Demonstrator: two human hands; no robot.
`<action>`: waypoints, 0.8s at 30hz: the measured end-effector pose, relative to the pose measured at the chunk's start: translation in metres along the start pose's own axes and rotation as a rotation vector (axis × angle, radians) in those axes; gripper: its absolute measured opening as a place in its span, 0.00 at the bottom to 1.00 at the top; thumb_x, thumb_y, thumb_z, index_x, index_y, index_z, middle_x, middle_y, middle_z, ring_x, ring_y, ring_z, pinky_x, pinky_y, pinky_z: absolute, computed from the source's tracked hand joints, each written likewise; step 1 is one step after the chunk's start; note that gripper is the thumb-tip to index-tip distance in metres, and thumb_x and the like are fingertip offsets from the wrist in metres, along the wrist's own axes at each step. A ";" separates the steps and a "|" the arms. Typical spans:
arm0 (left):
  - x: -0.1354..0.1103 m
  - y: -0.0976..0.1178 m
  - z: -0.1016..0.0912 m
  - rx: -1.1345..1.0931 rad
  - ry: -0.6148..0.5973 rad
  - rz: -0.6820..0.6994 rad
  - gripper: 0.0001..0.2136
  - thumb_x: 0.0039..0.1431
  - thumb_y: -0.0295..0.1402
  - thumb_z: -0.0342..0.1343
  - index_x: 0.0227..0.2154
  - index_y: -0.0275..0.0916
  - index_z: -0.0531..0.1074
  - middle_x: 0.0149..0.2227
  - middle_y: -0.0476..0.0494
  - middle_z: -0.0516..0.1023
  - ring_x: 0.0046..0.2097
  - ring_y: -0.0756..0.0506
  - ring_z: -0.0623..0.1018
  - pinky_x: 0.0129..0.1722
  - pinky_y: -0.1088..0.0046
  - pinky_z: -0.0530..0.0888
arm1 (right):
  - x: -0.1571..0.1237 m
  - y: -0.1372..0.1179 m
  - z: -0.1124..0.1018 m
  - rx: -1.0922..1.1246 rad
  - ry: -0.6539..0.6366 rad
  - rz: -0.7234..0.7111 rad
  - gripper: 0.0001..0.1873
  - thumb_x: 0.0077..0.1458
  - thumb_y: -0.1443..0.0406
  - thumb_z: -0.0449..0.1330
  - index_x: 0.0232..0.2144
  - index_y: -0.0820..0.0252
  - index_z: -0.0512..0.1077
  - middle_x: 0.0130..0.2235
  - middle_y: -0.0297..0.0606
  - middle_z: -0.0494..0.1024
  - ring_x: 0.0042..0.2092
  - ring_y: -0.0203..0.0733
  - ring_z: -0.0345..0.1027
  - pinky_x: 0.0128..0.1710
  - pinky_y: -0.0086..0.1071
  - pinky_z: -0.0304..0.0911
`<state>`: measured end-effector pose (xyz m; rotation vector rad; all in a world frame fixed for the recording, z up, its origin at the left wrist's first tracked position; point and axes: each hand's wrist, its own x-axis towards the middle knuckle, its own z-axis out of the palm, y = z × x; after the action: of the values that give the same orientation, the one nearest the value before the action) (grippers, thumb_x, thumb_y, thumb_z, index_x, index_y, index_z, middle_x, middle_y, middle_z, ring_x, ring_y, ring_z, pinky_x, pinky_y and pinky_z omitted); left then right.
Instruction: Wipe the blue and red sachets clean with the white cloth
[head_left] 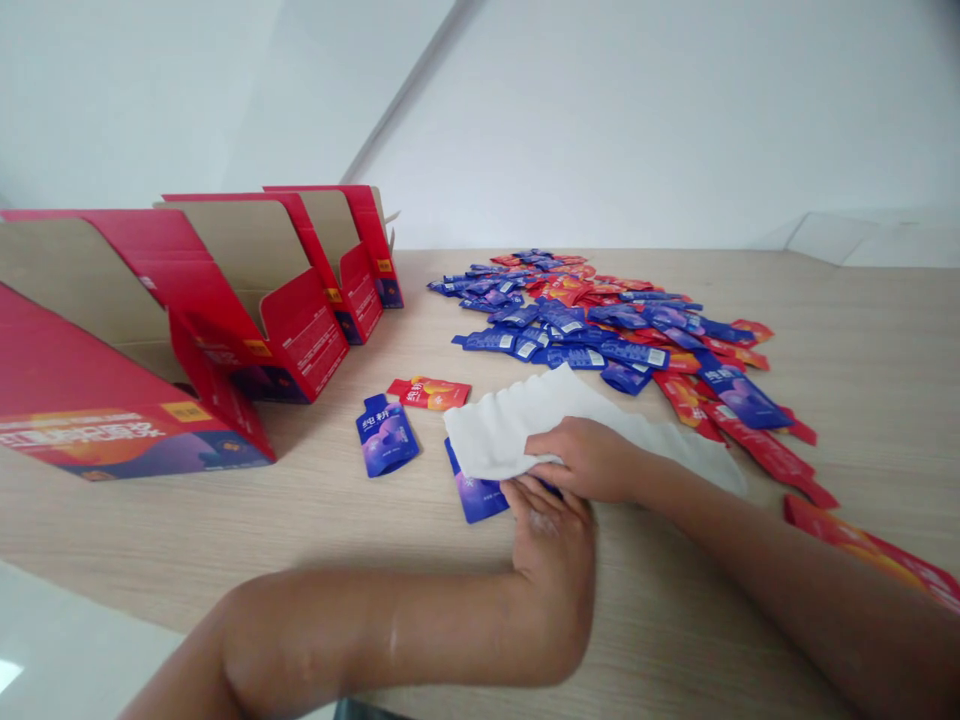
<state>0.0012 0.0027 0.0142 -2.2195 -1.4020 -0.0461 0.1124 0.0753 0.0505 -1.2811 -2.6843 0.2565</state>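
My right hand (589, 460) is closed on a white cloth (517, 425) and presses it onto a blue sachet (476, 492) lying on the wooden table (862, 370). My left hand (551, 540) lies just below, its fingers resting on the near edge of that same blue sachet. Only the sachet's left part shows from under the cloth and the hands.
Another blue sachet (386, 435) and a red sachet (429, 392) lie left of the cloth. A big pile of blue and red sachets (600, 320) spreads behind it. Three open red cardboard display boxes (225, 300) stand at the left. A red sachet (877, 550) lies by my right forearm.
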 end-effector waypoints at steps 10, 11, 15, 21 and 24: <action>0.001 -0.005 0.000 0.102 -0.010 0.034 0.16 0.53 0.23 0.49 0.45 0.27 0.69 0.37 0.25 0.78 0.40 0.36 0.78 0.41 0.52 0.72 | 0.003 0.026 0.006 -0.154 0.067 0.145 0.16 0.59 0.56 0.48 0.34 0.59 0.71 0.32 0.41 0.78 0.35 0.42 0.69 0.33 0.30 0.50; 0.002 -0.005 0.000 0.109 -0.010 0.048 0.16 0.53 0.24 0.49 0.46 0.27 0.69 0.37 0.25 0.78 0.39 0.36 0.78 0.41 0.52 0.71 | 0.002 0.025 0.004 -0.162 0.079 0.135 0.16 0.59 0.56 0.48 0.35 0.59 0.71 0.32 0.41 0.78 0.35 0.42 0.69 0.34 0.30 0.51; 0.003 -0.007 0.001 0.140 0.039 0.068 0.15 0.53 0.23 0.49 0.44 0.25 0.70 0.35 0.23 0.78 0.37 0.35 0.78 0.39 0.54 0.71 | 0.000 0.014 -0.002 -0.143 0.112 0.005 0.14 0.59 0.57 0.50 0.36 0.59 0.70 0.34 0.39 0.78 0.38 0.42 0.69 0.38 0.31 0.51; 0.005 -0.009 -0.002 0.090 0.035 0.061 0.13 0.52 0.24 0.49 0.40 0.25 0.71 0.33 0.25 0.78 0.36 0.35 0.78 0.39 0.53 0.71 | 0.004 0.006 0.003 -0.134 -0.022 -0.011 0.14 0.59 0.57 0.49 0.34 0.57 0.70 0.32 0.38 0.78 0.34 0.42 0.70 0.32 0.29 0.51; 0.003 -0.009 -0.002 0.002 0.059 0.035 0.15 0.52 0.23 0.50 0.43 0.27 0.70 0.35 0.28 0.78 0.37 0.36 0.77 0.39 0.51 0.71 | 0.006 0.015 0.004 -0.167 -0.003 0.082 0.14 0.59 0.57 0.49 0.37 0.57 0.70 0.34 0.39 0.78 0.36 0.42 0.70 0.33 0.30 0.52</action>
<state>-0.0045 0.0074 0.0203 -2.2222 -1.3307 -0.0970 0.1188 0.0884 0.0434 -1.4403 -2.7078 0.0450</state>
